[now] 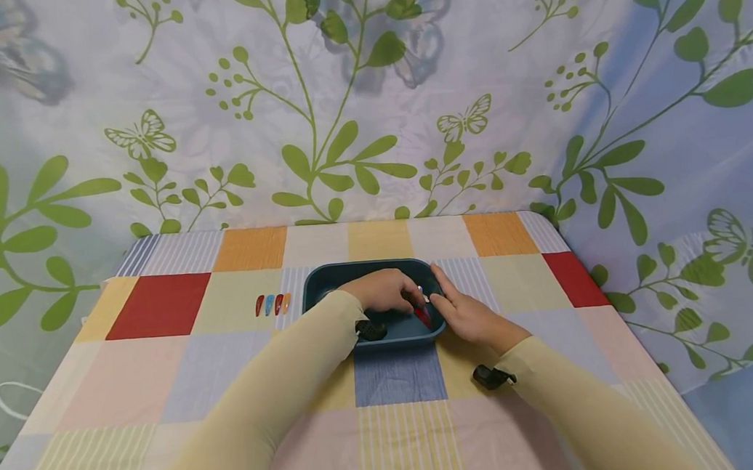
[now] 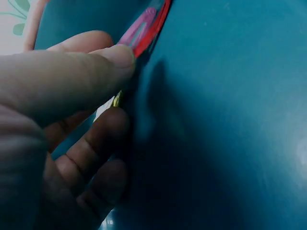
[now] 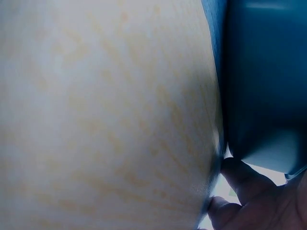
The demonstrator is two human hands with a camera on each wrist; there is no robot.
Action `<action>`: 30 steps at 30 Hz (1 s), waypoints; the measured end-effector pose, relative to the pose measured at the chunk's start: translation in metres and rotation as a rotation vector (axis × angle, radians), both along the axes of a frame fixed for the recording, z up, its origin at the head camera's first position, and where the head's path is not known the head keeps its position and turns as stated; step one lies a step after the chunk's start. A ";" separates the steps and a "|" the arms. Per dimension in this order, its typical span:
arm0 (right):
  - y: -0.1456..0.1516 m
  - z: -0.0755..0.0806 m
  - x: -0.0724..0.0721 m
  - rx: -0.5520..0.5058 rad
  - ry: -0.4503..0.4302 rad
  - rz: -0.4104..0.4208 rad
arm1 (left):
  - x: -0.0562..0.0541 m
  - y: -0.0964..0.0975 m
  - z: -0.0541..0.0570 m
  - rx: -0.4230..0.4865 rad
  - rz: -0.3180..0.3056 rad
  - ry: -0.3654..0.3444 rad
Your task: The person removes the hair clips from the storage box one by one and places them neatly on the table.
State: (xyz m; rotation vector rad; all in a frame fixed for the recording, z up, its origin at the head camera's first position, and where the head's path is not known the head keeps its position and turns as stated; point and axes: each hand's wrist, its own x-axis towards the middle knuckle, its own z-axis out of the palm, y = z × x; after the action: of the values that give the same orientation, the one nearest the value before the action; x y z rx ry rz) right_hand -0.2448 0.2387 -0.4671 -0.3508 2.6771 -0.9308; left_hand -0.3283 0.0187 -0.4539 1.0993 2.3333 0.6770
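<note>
A dark teal plastic tray stands on the patchwork cloth. My left hand reaches into its right part and pinches a red snap hair clip between thumb and index finger. Just behind it in the left wrist view is a pink hair clip, partly covered by the fingers. A small yellow and white piece peeks out between the lower fingers. At the tray's right end my right hand rests its fairly straight fingers along the outer wall, the thumb at the rim.
Left of the tray, several hair clips, red, blue and orange, lie in a row, among them a blue clip. A leaf-patterned curtain hangs behind the table. A white cord loop shows at the table's left edge.
</note>
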 end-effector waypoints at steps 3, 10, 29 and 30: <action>-0.001 0.001 0.000 0.001 0.002 0.000 | 0.002 0.000 -0.001 -0.018 -0.013 0.007; -0.001 0.002 0.000 0.003 0.005 -0.005 | 0.003 0.002 -0.002 -0.037 -0.043 0.039; -0.002 0.001 0.000 -0.001 0.011 -0.004 | -0.002 0.003 -0.014 -0.056 -0.084 0.145; -0.002 0.000 0.000 0.000 0.011 -0.003 | -0.002 0.003 -0.014 -0.056 -0.084 0.144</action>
State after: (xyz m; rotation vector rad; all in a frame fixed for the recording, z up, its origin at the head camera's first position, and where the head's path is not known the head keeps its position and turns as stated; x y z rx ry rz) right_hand -0.2450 0.2371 -0.4666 -0.3525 2.6881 -0.9321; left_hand -0.3305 0.0218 -0.4681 1.2502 2.3945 0.5141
